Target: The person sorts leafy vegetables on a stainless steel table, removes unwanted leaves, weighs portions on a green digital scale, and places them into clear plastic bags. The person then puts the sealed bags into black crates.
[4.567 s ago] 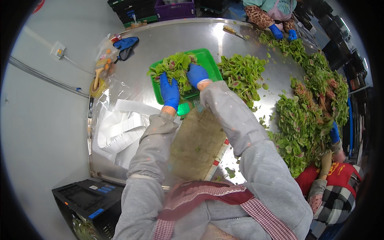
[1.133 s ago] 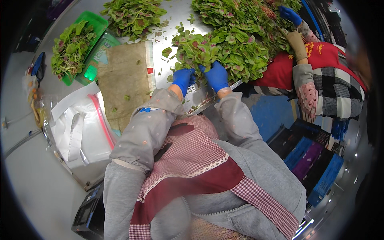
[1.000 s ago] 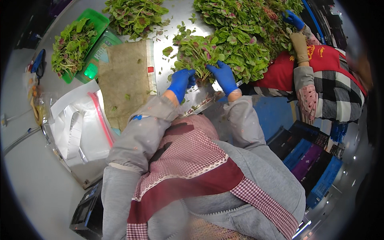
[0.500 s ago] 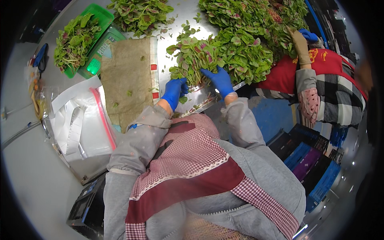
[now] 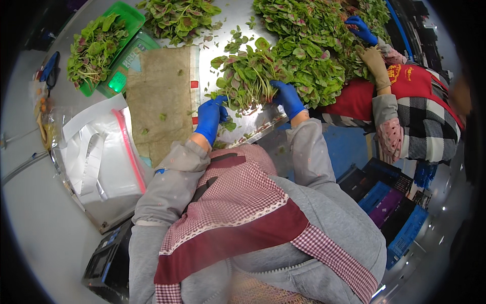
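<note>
Looking down from the person's head, I see a bunch of leafy greens (image 5: 248, 76) on the metal table (image 5: 207, 66), stems toward the person, against a larger heap (image 5: 311, 66). The gloved right hand (image 5: 289, 99) touches its right side; the gloved left hand (image 5: 209, 120) sits just left, fingertips close together. Whether either's fingers grip anything, I can't tell.

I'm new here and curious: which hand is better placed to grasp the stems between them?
Probably the right hand: it is close beside the stems; the left hand sits farther away.
</note>
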Demonstrator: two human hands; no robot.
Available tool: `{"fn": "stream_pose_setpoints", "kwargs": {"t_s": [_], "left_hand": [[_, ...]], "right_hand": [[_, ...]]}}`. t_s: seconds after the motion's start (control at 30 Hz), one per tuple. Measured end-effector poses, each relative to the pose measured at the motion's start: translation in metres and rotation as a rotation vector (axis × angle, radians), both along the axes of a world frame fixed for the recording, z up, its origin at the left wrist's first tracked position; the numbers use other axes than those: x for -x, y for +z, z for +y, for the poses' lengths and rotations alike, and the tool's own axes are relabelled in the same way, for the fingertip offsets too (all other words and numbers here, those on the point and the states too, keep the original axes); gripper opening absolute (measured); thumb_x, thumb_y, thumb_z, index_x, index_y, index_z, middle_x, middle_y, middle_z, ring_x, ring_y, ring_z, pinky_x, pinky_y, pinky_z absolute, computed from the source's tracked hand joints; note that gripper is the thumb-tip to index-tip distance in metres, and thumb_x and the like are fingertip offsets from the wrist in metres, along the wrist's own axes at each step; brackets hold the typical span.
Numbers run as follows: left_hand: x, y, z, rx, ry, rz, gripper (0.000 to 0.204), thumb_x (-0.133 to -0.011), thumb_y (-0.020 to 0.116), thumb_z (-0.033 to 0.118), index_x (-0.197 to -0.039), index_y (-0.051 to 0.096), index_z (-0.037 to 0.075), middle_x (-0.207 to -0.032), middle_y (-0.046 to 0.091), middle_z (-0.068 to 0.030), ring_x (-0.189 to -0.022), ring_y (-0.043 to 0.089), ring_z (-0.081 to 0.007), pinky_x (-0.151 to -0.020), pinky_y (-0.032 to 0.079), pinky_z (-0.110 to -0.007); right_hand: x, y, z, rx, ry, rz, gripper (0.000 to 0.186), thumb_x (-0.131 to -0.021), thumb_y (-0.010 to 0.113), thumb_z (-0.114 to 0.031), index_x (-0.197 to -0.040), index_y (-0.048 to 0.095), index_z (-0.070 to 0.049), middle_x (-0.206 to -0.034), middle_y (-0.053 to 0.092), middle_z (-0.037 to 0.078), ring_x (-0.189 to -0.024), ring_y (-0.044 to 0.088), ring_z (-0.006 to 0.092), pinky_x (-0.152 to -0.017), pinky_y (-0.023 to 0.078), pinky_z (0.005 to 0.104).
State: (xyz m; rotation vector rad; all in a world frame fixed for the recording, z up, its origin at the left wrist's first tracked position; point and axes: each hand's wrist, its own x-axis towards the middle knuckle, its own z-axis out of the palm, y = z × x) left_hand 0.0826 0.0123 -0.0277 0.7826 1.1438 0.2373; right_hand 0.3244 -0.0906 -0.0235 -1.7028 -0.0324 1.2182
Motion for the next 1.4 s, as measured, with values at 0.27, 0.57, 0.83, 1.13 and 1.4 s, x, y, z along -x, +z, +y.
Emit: {"fn": "stream_pose_setpoints", "kwargs": {"t_s": [0.27,0.57,0.83,1.13,1.4], "left_hand": [[-0.021,0.028,0.001,-0.023,-0.041,-0.115,0.027,-0.099,0.049,0.022,-0.103,0.072,0.007,-0.063,0.056,-0.0006,-0.052,0.050,-0.0101,-0.051,0.040,-0.023],[-0.061,-0.008,-0.009,0.047,-0.236,-0.103,0.027,-0.096,0.050,0.018,-0.110,0.073,0.013,-0.062,0.059,-0.0024,-0.050,0.053,-0.0110,-0.047,0.043,-0.025],[-0.059,-0.005,-0.006,0.040,-0.174,-0.177,0.021,-0.093,0.058,0.020,-0.101,0.074,0.009,-0.060,0.061,-0.0043,-0.047,0.054,-0.0119,-0.044,0.041,-0.025],[-0.072,0.008,-0.003,0.040,-0.189,-0.208,0.024,-0.096,0.054,0.019,-0.107,0.073,0.009,-0.061,0.060,-0.0036,-0.049,0.052,-0.0110,-0.048,0.042,-0.025],[-0.086,-0.016,-0.006,0.044,-0.316,-0.056,0.031,-0.093,0.058,0.028,-0.080,0.068,0.002,-0.055,0.062,-0.0119,-0.041,0.054,-0.0187,-0.040,0.041,-0.031]], "right_hand": [[0.026,-0.036,0.006,-0.010,0.356,-0.630,0.054,-0.072,0.082,-0.032,-0.111,0.067,0.004,-0.105,0.071,0.012,-0.084,0.068,0.0224,-0.080,0.052,0.0326],[-0.004,-0.004,-0.006,-0.072,0.070,0.082,0.029,-0.083,0.069,-0.019,-0.108,0.067,-0.003,-0.092,0.069,0.006,-0.077,0.067,0.0206,-0.069,0.055,0.0351],[-0.003,-0.022,-0.009,-0.118,0.166,0.077,0.032,-0.081,0.075,-0.015,-0.109,0.066,-0.003,-0.092,0.069,0.004,-0.081,0.065,0.0162,-0.070,0.053,0.0313],[-0.007,0.001,-0.003,-0.031,0.348,-0.242,0.039,-0.080,0.069,-0.016,-0.116,0.064,-0.001,-0.104,0.068,0.008,-0.089,0.063,0.0162,-0.078,0.050,0.0297],[-0.019,-0.003,-0.002,0.057,0.419,-0.403,0.039,-0.079,0.066,-0.018,-0.113,0.063,0.003,-0.098,0.069,0.010,-0.087,0.065,0.0193,-0.077,0.051,0.0310]]}}
